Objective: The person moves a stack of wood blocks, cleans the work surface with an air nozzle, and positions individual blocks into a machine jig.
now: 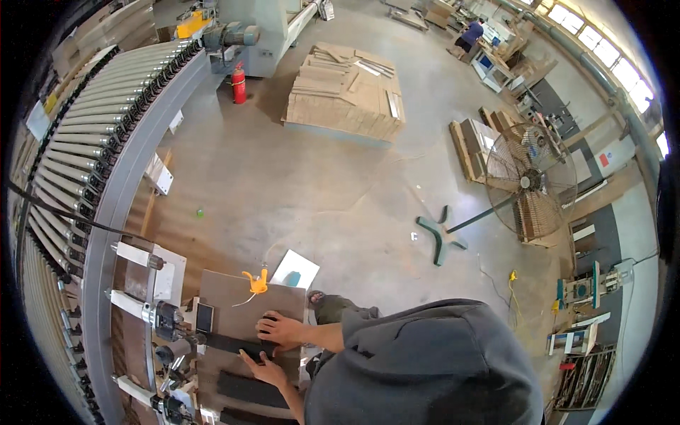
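A dark flat strip (pixel 232 345) lies across a brown board (pixel 230 301) at the lower left. My right hand (pixel 280 331) rests flat at the strip's right end, fingers stretched out and apart, thumb toward my other hand. My left hand (pixel 263 369) is just below, its fingers extended to the strip's lower edge and its thumb raised toward the right hand. Neither hand is closed round anything visible. A second dark strip (pixel 248 388) lies below the left hand. An orange-yellow plastic piece (pixel 256 281) with a pale trailing strand sits at the board's far edge.
Metal machine fittings (pixel 166 320) stand left of the board, beside a long roller conveyor (pixel 74 159). A white sheet (pixel 294 269) lies past the board. Farther off are a panel stack (pixel 340 106), a fire extinguisher (pixel 239 85), a pedestal fan (pixel 528 180) and another person (pixel 470 37).
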